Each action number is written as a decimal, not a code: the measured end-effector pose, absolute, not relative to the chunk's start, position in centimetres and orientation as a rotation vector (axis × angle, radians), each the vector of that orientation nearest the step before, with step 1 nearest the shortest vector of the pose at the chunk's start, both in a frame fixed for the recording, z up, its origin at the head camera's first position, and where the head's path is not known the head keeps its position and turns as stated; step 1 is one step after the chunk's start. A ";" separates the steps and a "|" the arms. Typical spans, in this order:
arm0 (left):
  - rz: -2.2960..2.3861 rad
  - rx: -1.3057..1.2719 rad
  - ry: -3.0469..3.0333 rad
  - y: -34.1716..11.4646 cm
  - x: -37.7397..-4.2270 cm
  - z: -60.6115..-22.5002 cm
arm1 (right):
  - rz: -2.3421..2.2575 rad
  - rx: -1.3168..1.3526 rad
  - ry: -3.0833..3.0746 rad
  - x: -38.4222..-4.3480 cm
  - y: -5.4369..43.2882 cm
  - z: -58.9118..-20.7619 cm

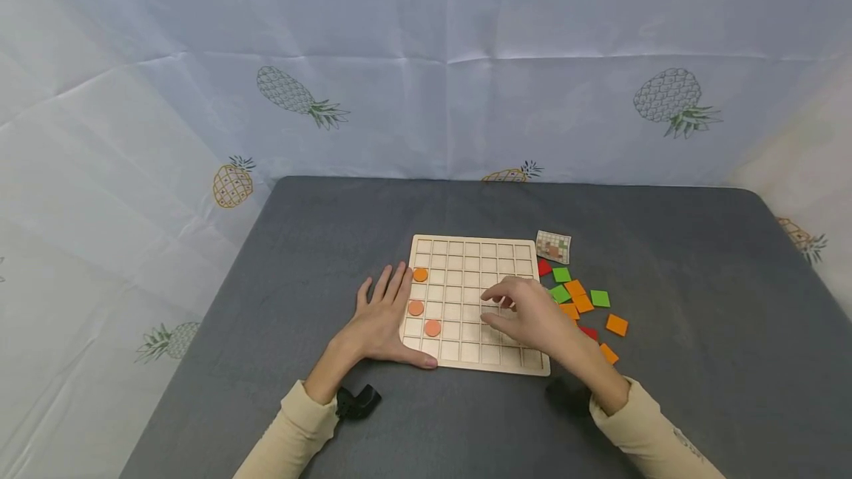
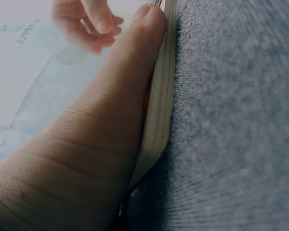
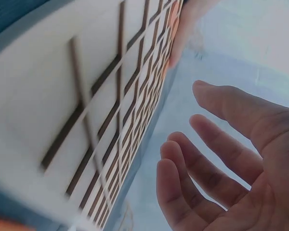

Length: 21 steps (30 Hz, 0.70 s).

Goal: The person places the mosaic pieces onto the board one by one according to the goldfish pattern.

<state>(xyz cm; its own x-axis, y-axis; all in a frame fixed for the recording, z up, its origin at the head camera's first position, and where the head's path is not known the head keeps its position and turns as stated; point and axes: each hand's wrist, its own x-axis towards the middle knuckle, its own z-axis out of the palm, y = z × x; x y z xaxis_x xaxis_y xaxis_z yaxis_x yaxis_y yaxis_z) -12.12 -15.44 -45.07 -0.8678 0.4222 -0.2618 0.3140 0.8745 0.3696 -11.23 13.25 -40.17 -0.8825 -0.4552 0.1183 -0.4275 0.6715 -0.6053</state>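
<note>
A pale wooden grid board (image 1: 471, 250) lies flat on the grey table. My left hand (image 1: 381, 321) rests along its left side and lower left corner, fingers straight, with the thumb on the front edge. On the left part of the grid sit an orange disc (image 1: 421, 274) and two salmon-coloured discs, an upper one (image 1: 416, 307) and a lower one (image 1: 433, 328). Above the right half of the board hovers my right hand (image 1: 532, 314), its fingers loosely bent and the thumb apart. Nothing shows between those fingers (image 3: 214, 137) in the right wrist view.
Right of the board lie loose square tiles: several orange ones (image 1: 617, 325), green ones (image 1: 600, 299) and red ones (image 1: 544, 267), some partly behind my right hand. A small printed card (image 1: 553, 247) lies by the board's upper right corner. A pineapple-print cloth (image 1: 426, 117) hangs behind the table.
</note>
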 end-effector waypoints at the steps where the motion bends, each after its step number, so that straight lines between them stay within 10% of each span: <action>1: 0.454 0.550 2.707 -15.4 -12.1 -45.1 | -1.012 -0.747 2.839 -11.2 13.7 -40.1; 21: 0.479 0.557 2.702 -15.5 -12.1 -45.1 | -0.895 -0.502 2.905 -9.5 21.0 -41.0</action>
<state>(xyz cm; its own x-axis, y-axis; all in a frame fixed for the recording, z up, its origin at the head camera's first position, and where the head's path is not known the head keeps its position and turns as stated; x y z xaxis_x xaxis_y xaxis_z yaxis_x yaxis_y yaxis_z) -12.07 -15.46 -45.05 -0.8654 0.4304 -0.2567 0.3158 0.8661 0.3875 -9.50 21.04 -40.98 -0.9451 -0.3247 0.0370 -0.2893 0.7784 -0.5571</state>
